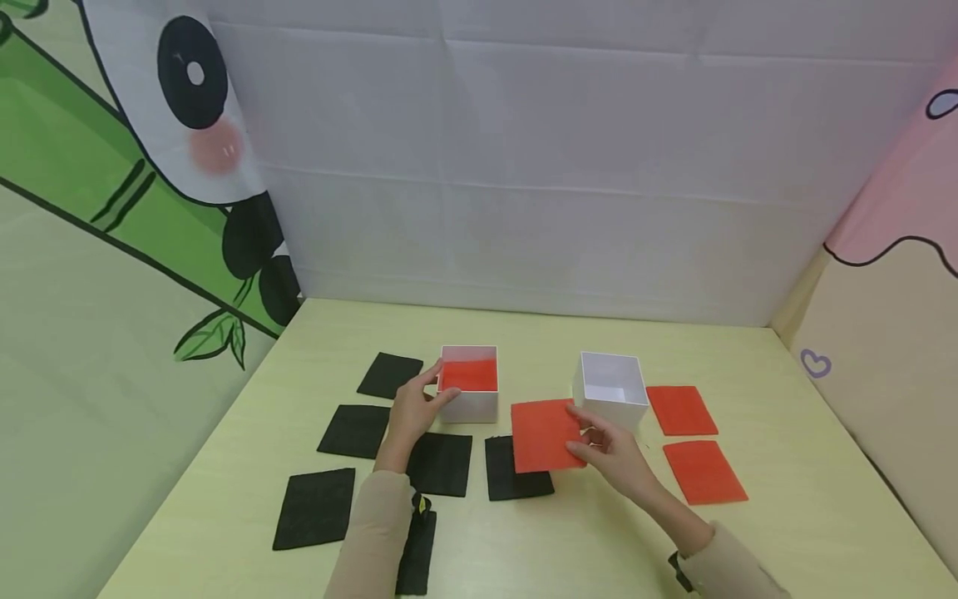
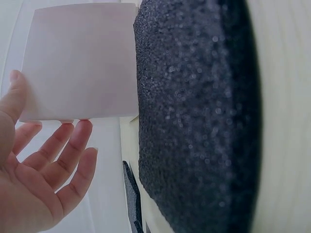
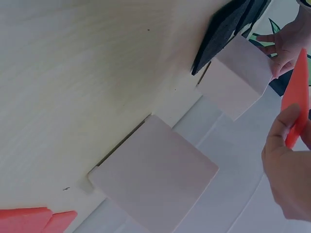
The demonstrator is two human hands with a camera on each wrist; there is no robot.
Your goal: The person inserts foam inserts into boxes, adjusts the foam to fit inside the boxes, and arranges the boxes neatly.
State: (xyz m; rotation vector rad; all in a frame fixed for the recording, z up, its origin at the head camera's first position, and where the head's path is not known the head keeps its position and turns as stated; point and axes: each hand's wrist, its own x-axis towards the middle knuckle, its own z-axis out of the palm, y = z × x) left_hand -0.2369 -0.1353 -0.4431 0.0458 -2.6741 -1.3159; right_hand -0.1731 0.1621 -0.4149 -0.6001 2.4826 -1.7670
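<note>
Red square in the right grip, left grip at a white box

HEAD VIEW. I read the right hand as pinching the red square by one edge, thumb and fingers on it. The square is held in front of the gap between two white boxes, and it overlaps one black square from this angle. The left hand touches the left box at its near left corner, fingers relaxed and spread. A red piece lies inside that box. The right box shows its inner walls and floor. On the worktop, two loose red squares lie to the right of the right box. Five more black squares lie around the left arm, the nearest partly hidden by its sleeve. A printed backdrop stands behind.

LEFT WRIST VIEW. I see the left thumb against the left box and fingertips meeting its edge; the grip is not clenched. Black foam-like material fills the middle of my feed.

RIGHT WRIST VIEW. I see the red square nearly edge-on, pinched between thumb and fingers, apart from both boxes. The left hand shows beyond it, at the left box.
</note>
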